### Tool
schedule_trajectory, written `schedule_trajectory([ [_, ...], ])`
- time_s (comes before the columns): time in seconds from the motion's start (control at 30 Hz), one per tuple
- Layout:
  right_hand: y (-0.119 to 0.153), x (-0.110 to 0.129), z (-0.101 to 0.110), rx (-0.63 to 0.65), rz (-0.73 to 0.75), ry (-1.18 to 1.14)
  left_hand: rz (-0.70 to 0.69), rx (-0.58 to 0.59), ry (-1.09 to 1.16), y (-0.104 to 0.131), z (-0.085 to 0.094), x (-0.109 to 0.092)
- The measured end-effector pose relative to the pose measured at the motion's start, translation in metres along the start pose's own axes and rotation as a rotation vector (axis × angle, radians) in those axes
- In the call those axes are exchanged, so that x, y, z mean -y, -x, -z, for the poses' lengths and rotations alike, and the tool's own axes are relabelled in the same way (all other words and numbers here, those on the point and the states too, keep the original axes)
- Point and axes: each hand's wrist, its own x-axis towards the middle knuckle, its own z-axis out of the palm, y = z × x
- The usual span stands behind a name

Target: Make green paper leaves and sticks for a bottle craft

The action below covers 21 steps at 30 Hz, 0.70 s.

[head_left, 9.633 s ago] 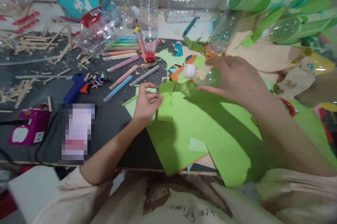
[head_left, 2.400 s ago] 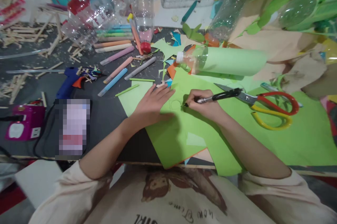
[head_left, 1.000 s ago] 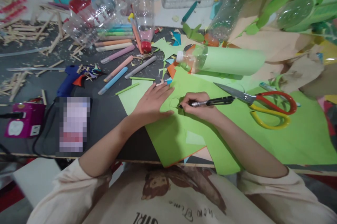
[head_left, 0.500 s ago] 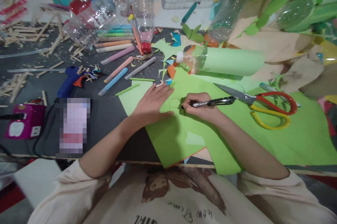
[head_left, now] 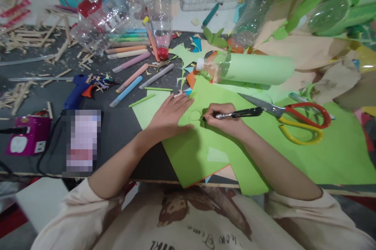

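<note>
A bright green sheet of paper lies on the table, with a small round outline drawn on it. My left hand rests flat on the paper to the left of the outline, fingers stretched out. On its right side, my right hand is closed round a black pen, whose tip is close to the outline's edge. Scissors with one red and one yellow handle lie to the right of that hand. Beyond both hands, a bottle wrapped in pale green paper lies on its side.
A blue glue gun, a phone with a blurred screen and a purple box are at the left. Several coloured paper tubes, clear plastic bottles and wooden stick pieces lie toward the back.
</note>
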Motion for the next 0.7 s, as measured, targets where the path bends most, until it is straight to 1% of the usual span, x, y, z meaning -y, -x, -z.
schedule_trajectory([
  [0.07, -0.0001, 0.0002, 0.0002, -0.017, -0.002, 0.002, -0.001, 0.001, 0.001, 0.0002, -0.0005, 0.0005],
  [0.2, -0.0013, 0.0002, 0.0011, -0.098, -0.013, 0.013, -0.008, -0.016, 0.015, 0.0001, -0.0022, 0.002],
  [0.37, -0.0006, 0.0006, 0.0004, -0.043, -0.024, -0.023, -0.006, -0.008, 0.005, 0.0002, -0.001, 0.0012],
  [0.43, -0.0006, 0.0007, 0.0004, -0.096, -0.031, -0.06, -0.008, 0.004, 0.004, 0.001, -0.0015, 0.0014],
  [0.5, -0.0011, 0.0008, 0.001, -0.209, -0.036, -0.101, -0.011, -0.006, 0.01, 0.002, -0.0039, 0.0027],
  [0.57, -0.002, 0.001, 0.002, -0.295, -0.035, -0.14, -0.01, -0.056, 0.013, 0.003, -0.0075, 0.0045],
  [0.7, -0.0029, 0.001, 0.0037, -0.359, -0.073, -0.221, 0.016, -0.215, -0.001, 0.0053, -0.0093, 0.0034],
])
